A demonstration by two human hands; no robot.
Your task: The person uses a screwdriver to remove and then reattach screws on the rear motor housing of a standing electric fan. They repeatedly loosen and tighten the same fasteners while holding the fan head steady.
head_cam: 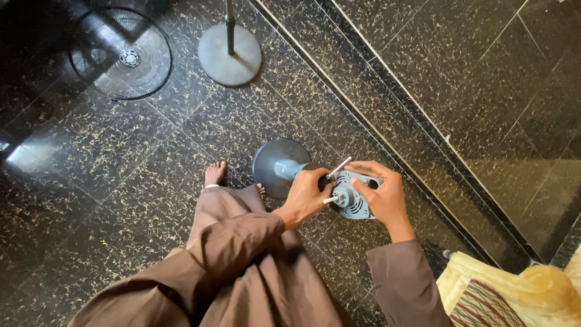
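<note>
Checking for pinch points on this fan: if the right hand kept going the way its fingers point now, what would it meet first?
The right hand points left across the blue-grey fan motor housing. Going straight on, it would probably first meet the left hand, gripping the same housing near the white shaft; depth is hard to judge.

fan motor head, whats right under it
Below the fan motor head stand its pole and round base on the tiled floor; both hands cover the joint.

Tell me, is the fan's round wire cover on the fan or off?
Off. The wire cover lies flat on the floor, apart from the motor both hands hold.
</note>
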